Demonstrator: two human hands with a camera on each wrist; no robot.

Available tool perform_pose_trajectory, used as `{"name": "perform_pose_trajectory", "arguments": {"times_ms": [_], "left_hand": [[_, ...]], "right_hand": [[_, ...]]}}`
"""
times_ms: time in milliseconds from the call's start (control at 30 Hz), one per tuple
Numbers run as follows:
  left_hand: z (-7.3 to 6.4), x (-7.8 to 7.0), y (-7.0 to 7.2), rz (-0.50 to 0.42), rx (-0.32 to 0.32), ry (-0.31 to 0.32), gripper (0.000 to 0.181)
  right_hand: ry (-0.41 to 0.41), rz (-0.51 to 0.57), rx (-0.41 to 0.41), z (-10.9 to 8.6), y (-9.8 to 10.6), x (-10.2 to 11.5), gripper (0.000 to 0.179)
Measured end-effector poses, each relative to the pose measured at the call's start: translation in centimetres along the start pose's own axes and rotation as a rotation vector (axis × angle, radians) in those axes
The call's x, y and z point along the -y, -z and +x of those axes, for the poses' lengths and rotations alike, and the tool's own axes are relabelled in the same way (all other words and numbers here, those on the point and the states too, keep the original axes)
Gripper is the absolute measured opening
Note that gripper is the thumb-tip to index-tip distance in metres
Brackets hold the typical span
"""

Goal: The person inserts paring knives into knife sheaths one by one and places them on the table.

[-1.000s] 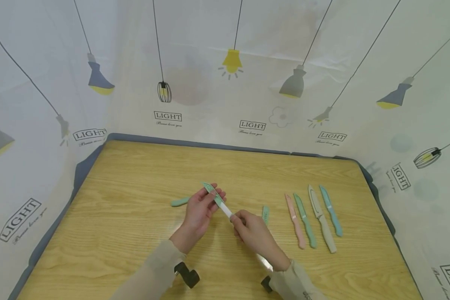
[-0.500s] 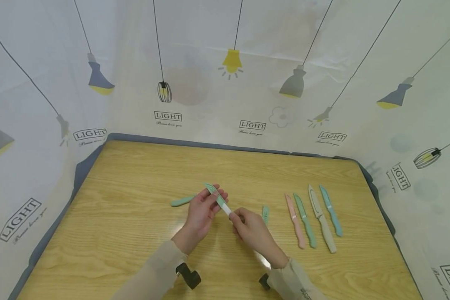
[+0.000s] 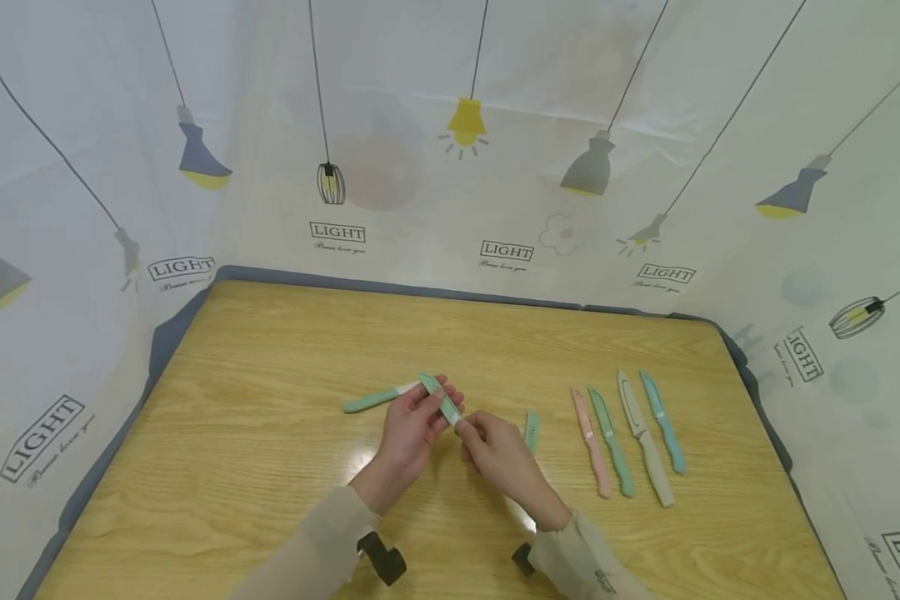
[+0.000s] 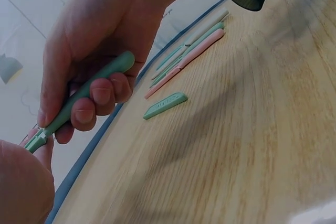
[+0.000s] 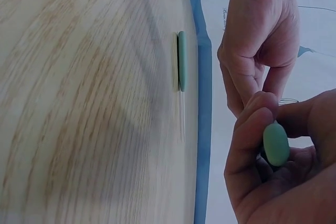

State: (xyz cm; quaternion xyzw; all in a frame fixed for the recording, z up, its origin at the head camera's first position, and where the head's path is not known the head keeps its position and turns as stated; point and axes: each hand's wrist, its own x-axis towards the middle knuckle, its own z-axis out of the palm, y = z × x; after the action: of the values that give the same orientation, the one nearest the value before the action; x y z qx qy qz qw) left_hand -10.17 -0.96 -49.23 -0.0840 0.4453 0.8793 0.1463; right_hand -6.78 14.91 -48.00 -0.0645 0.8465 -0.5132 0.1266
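Note:
My left hand (image 3: 408, 429) holds a green knife sheath (image 3: 447, 407) between thumb and fingers, tip pointing away to the left. My right hand (image 3: 506, 458) grips the green handle (image 4: 79, 97) of a knife whose white blade is mostly inside that sheath. Only a short white stretch shows between sheath and right fingertips. In the left wrist view the handle meets the sheath end close to the left hand. Another green-handled knife (image 3: 367, 402) lies bare-bladed on the table behind the left hand, its blade tip hidden by that hand. A loose green sheath (image 3: 532, 431) lies beyond the right hand.
On the right of the wooden table (image 3: 270, 350) lie several sheathed knives in a row: pink (image 3: 591, 446), green (image 3: 612, 443), cream (image 3: 645, 437) and blue (image 3: 663, 422). A patterned cloth wall (image 3: 420, 208) stands around the table's edges.
The blade has slid further into the sheath, so less white shows. My hands have come closer together, the left shifting slightly right and exposing more of the knife on the table.

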Motion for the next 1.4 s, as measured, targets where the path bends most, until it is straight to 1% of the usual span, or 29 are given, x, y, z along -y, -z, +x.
{"name": "perform_pose_trajectory", "arguments": {"times_ms": [100, 267, 333, 400, 467, 533, 600, 700, 767, 800, 867, 967, 1033, 1100, 1200, 1233, 1300, 1400], "left_hand": [[0.0, 0.1, -0.1, 0.003, 0.003, 0.0, 0.039], [0.1, 0.2, -0.2, 0.023, 0.004, 0.005, 0.039], [0.1, 0.2, -0.1, 0.032, 0.01, 0.01, 0.039], [0.2, 0.2, 0.0, 0.036, 0.005, 0.019, 0.04], [0.2, 0.2, 0.2, 0.041, -0.002, 0.021, 0.04], [0.2, 0.3, 0.3, 0.054, -0.011, 0.022, 0.04], [0.2, 0.4, 0.4, 0.085, -0.002, 0.027, 0.04], [0.3, 0.5, 0.4, 0.172, 0.055, 0.059, 0.043], [0.4, 0.5, 0.6, 0.259, 0.101, 0.077, 0.045], [0.5, 0.4, 0.7, 0.317, 0.118, 0.077, 0.046], [0.5, 0.3, 1.0, 0.463, 0.137, 0.048, 0.046], [0.7, -0.2, 1.8, 0.696, 0.142, -0.044, 0.041], [0.6, -0.7, 2.4, 0.809, 0.151, -0.104, 0.038], [0.5, -1.2, 3.0, 0.869, 0.161, -0.137, 0.036], [0.2, -2.1, 4.0, 0.912, 0.155, -0.144, 0.036], [0.2, -2.3, 4.3, 0.925, 0.145, -0.143, 0.035], [0.1, -2.8, 4.9, 0.949, 0.124, -0.144, 0.034], [0.1, -3.3, 5.8, 0.986, 0.094, -0.161, 0.031]], "right_hand": [[-0.006, -0.002, -0.004, 0.1, 0.0, 0.0, 0.033], [0.007, 0.012, 0.006, 0.1, 0.1, 0.0, 0.033], [0.016, -0.002, 0.016, 0.2, 0.2, -0.1, 0.033], [0.035, -0.06, 0.016, 0.2, 0.2, -0.4, 0.031], [0.059, -0.158, -0.003, 0.2, 0.2, -0.7, 0.028], [0.087, -0.272, -0.037, 0.2, 0.2, -0.9, 0.024], [0.133, -0.384, -0.082, 0.2, 0.3, -1.2, 0.022], [0.157, -0.482, -0.141, 0.0, 0.6, -1.3, 0.018], [0.15, -0.52, -0.17, -0.1, 1.0, -1.3, 0.017], [0.131, -0.527, -0.18, -0.2, 1.2, -1.3, 0.017], [0.098, -0.534, -0.202, -0.4, 2.0, -1.3, 0.018], [0.082, -0.553, -0.232, -0.9, 3.5, -1.7, 0.02], [0.087, -0.575, -0.256, -1.3, 4.8, -2.2, 0.019], [0.09, -0.59, -0.276, -1.6, 6.2, -2.9, 0.019], [0.054, -0.607, -0.286, -2.3, 8.6, -4.0, 0.02], [0.038, -0.599, -0.285, -2.5, 9.3, -4.4, 0.021], [-0.023, -0.61, -0.28, -3.1, 10.9, -5.2, 0.024], [-0.078, -0.604, -0.278, -3.9, 13.3, -6.6, 0.03]]}}
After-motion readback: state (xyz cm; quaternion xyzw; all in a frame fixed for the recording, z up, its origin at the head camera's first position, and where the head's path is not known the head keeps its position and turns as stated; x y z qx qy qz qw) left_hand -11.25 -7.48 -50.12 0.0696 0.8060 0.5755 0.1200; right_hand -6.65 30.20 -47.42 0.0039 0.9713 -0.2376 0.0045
